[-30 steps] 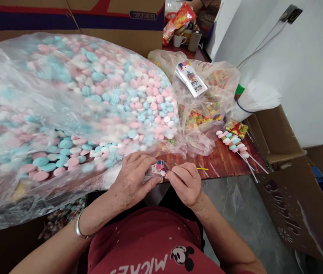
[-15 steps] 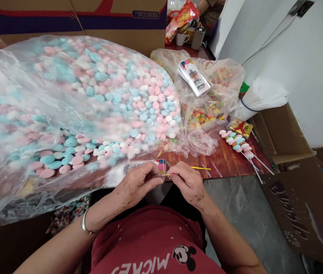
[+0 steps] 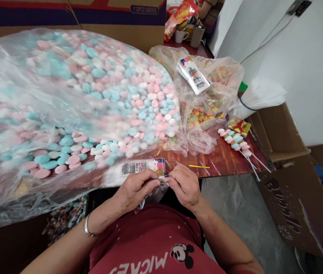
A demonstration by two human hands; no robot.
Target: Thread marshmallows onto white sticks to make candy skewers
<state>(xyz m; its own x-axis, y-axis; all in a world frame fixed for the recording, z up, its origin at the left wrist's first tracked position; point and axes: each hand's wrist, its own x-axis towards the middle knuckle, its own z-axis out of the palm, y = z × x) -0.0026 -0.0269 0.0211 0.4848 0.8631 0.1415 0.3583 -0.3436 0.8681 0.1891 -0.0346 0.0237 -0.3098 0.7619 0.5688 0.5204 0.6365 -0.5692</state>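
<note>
My left hand [image 3: 138, 190] and my right hand [image 3: 185, 186] meet at the table's front edge, fingertips pinched close together. Between them is the gathered top of a clear plastic bag [image 3: 142, 204], whose lower part hangs below my left hand. A small bit of blue print shows at my right fingertips; the rest is covered by my fingers. Just beyond my hands, flat printed plastic bags [image 3: 134, 167] lie on the table. To the right of those, a yellow twist tie [image 3: 199, 166] rests on the wood.
A huge clear sack of pink, blue and white candies [image 3: 101, 87] spreads across the left. Behind right, a stack of printed bags [image 3: 194, 76] lies on a sack of colourful candies [image 3: 201, 114]. Candy skewers [image 3: 235, 141] sit near the right edge, beside cardboard boxes [image 3: 287, 205].
The printed bag between my hands is now lower and gathered, with its clear part hanging down. The yellow strip at my fingertips no longer shows. More of the flat bags on the table is visible.
</note>
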